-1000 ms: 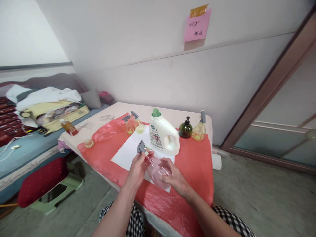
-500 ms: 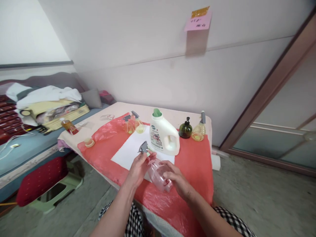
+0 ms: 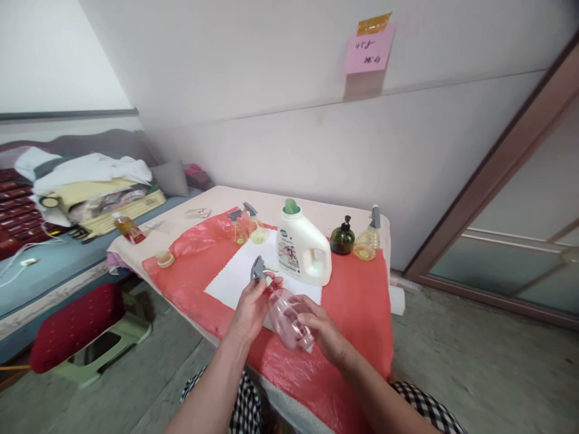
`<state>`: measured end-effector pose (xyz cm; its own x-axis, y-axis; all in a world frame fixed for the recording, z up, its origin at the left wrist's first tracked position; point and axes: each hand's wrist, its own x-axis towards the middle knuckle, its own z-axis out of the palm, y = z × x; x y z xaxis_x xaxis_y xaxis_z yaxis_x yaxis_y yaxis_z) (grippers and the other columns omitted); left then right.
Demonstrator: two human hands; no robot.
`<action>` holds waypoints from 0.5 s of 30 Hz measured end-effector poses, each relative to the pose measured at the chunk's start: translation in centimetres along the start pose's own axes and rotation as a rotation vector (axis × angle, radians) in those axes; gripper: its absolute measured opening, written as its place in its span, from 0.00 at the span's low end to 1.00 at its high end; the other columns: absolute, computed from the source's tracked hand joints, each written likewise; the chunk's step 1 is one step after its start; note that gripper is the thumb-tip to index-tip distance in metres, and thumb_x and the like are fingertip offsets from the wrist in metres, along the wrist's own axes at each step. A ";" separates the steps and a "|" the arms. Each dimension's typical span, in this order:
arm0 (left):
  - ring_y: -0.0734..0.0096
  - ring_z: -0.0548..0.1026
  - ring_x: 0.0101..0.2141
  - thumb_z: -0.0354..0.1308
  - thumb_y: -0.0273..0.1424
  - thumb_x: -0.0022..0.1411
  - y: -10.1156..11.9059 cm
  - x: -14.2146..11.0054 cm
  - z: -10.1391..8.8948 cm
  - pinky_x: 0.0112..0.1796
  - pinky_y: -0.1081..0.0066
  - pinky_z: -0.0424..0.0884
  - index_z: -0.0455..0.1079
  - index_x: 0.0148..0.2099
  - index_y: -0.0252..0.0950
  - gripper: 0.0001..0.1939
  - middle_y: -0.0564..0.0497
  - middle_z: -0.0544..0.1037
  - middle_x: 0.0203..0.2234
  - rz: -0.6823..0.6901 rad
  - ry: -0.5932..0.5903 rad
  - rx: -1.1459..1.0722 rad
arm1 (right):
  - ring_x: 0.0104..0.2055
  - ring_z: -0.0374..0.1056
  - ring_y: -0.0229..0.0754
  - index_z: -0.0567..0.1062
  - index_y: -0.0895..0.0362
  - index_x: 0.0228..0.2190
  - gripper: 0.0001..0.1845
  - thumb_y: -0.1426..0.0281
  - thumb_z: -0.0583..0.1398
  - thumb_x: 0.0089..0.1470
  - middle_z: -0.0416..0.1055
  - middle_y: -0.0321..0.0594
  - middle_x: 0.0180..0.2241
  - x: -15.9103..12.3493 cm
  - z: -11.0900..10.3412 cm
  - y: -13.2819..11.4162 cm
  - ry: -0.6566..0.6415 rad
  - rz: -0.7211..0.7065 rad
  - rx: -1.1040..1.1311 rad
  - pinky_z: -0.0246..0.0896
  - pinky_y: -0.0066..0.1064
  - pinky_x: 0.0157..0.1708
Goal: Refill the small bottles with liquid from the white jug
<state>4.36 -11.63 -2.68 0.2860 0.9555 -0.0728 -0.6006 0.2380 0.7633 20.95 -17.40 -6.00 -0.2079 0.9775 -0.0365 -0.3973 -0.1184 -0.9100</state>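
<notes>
A clear, pinkish spray bottle (image 3: 288,317) is tilted between my two hands over the near part of the red plastic sheet (image 3: 357,301). My left hand (image 3: 254,304) grips it at the neck, just under the grey trigger head (image 3: 259,269). Around the body, near the base, my right hand (image 3: 320,325) is closed. The bottle looks see-through, with no liquid that I can make out. Just beyond stands a large cream detergent jug (image 3: 298,247) with a green spout in its open top, on a white cloth (image 3: 228,280).
Two spray bottles with yellowish liquid (image 3: 259,234) stand behind left. A dark green pump bottle (image 3: 342,239) and another spray bottle (image 3: 367,244) stand at right. A pale cap (image 3: 164,259) lies left. A red-topped stool (image 3: 81,325) and a bed (image 3: 27,283) are at the left.
The trigger head has shifted slightly left and up in my left hand's grip. Otherwise both hands keep their hold, and the view has moved a little.
</notes>
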 end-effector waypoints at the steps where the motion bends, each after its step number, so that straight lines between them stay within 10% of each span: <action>1: 0.67 0.75 0.39 0.61 0.35 0.61 0.1 -0.1 0.0 0.42 0.69 0.69 0.73 0.45 0.35 0.12 0.44 0.78 0.39 -0.012 0.001 0.007 | 0.45 0.66 0.48 0.72 0.54 0.44 0.25 0.61 0.65 0.43 0.73 0.38 0.40 0.0 -0.2 -0.1 0.020 -0.029 -0.072 0.58 0.37 0.45; 15: 0.65 0.76 0.36 0.63 0.37 0.58 -0.3 -0.3 0.3 0.43 0.66 0.69 0.72 0.41 0.33 0.13 0.43 0.79 0.36 -0.041 0.030 0.075 | 0.44 0.67 0.47 0.73 0.56 0.45 0.22 0.63 0.62 0.48 0.74 0.40 0.42 -0.1 0.0 0.5 -0.040 -0.049 0.014 0.58 0.36 0.43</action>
<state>4.75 -12.02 -2.69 0.2862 0.9503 -0.1228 -0.5308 0.2639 0.8054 20.75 -17.54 -6.50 -0.2234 0.9744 0.0243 -0.4202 -0.0737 -0.9044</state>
